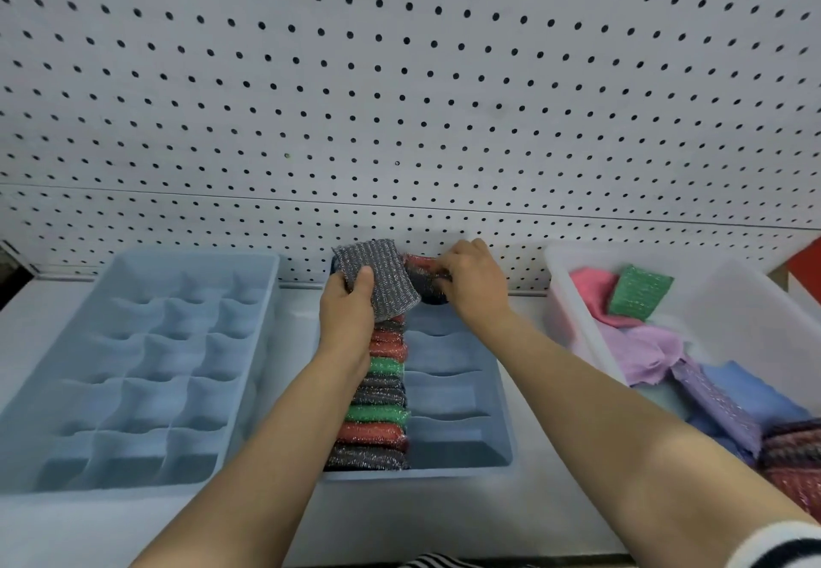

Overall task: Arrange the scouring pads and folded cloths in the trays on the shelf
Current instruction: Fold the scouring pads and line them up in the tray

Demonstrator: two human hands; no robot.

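Note:
A blue divided tray [462, 461] sits in the middle of the shelf. Its left column holds a row of glittery scouring pads [377, 416] in red, green and dark grey. My left hand [346, 314] grips a silver-grey scouring pad [382, 274], held up over the tray's far end. My right hand [475, 287] pinches a dark pad [422, 278] at the tray's far right compartment, with a red pad [417, 261] right behind it. The other compartments of the right column hold nothing.
A larger blue divided tray [133, 389] stands to the left with nothing in its cells. A clear white bin [564, 296] at the right holds pink, lilac and blue cloths [644, 349] and a green pad [637, 292]. A white pegboard wall [400, 101] rises behind.

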